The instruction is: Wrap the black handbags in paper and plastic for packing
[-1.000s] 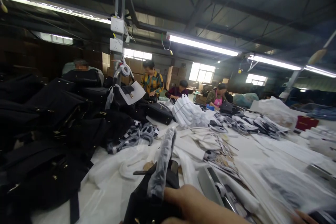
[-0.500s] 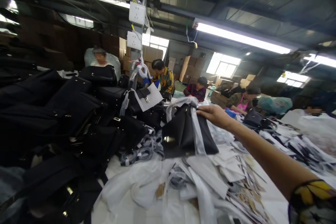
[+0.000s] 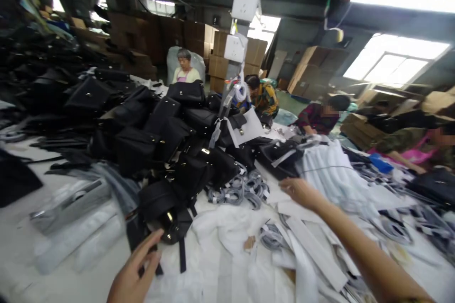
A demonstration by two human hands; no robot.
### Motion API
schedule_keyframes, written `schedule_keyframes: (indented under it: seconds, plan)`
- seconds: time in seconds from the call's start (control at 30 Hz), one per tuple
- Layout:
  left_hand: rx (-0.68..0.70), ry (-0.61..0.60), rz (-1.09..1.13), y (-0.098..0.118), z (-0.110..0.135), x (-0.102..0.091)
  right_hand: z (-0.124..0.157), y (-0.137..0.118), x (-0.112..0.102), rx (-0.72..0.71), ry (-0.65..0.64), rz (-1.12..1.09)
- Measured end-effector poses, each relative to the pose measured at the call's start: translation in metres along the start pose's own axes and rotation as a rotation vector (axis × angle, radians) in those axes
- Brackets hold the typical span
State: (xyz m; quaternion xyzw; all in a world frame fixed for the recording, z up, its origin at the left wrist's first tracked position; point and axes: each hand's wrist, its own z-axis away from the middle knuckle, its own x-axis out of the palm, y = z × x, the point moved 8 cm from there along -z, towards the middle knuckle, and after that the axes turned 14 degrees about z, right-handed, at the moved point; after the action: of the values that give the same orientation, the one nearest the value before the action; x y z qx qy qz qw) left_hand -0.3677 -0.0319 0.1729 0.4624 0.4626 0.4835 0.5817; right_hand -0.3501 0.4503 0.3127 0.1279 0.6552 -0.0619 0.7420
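Note:
My left hand (image 3: 137,267) is low at the front, its fingers apart and nothing between them. Just beyond its fingertips lies a black bag (image 3: 159,203) with gold-coloured metal fittings and loose straps. My right hand (image 3: 302,193) reaches over the table with its fingers stretched out, holding nothing that I can see. Past those fingers a black handbag (image 3: 279,156) with pale wrapping on its strap lies on its side among the others. Coiled grey straps (image 3: 245,187) lie between the two hands.
A heap of black bags (image 3: 170,137) covers the left and middle of the table. White wrapped bundles (image 3: 330,175) and white strips (image 3: 316,251) lie at the right. A post with sockets (image 3: 245,2) rises behind. Several co-workers sit across the table, including a person (image 3: 320,116) in dark red.
My right hand has let go of the black handbag it held up by the top; a handbag now lies beyond it. My left hand has come into view, and the view has turned left and down.

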Motion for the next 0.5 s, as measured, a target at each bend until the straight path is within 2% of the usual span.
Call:
schedule_keyframes:
  seconds: [0.07, 0.1, 0.2, 0.27, 0.37, 0.43, 0.5]
  plan:
    - [0.014, 0.101, -0.045, -0.004, -0.041, -0.032, 0.027, -0.074, 0.056, -0.239, -0.125, -0.216]
    - [0.024, 0.136, -0.053, -0.006, -0.061, -0.047, 0.039, -0.110, 0.078, -0.301, -0.147, -0.365]
    - [0.002, 0.185, -0.084, -0.018, -0.118, -0.077, 0.048, -0.203, 0.123, -0.260, -0.116, -0.685]
    - [-0.029, 0.178, -0.099, -0.027, -0.150, -0.086, 0.037, -0.259, 0.136, -0.195, -0.078, -0.787]
    - [-0.102, 0.072, -0.065, -0.044, -0.184, -0.085, 0.005, -0.324, 0.143, -0.121, -0.108, -0.658]
    - [-0.152, 0.003, -0.019, -0.054, -0.196, -0.081, -0.014, -0.350, 0.145, -0.080, -0.166, -0.552]
    - [-0.183, -0.043, 0.034, -0.059, -0.199, -0.080, -0.028, -0.362, 0.148, -0.040, -0.210, -0.493]
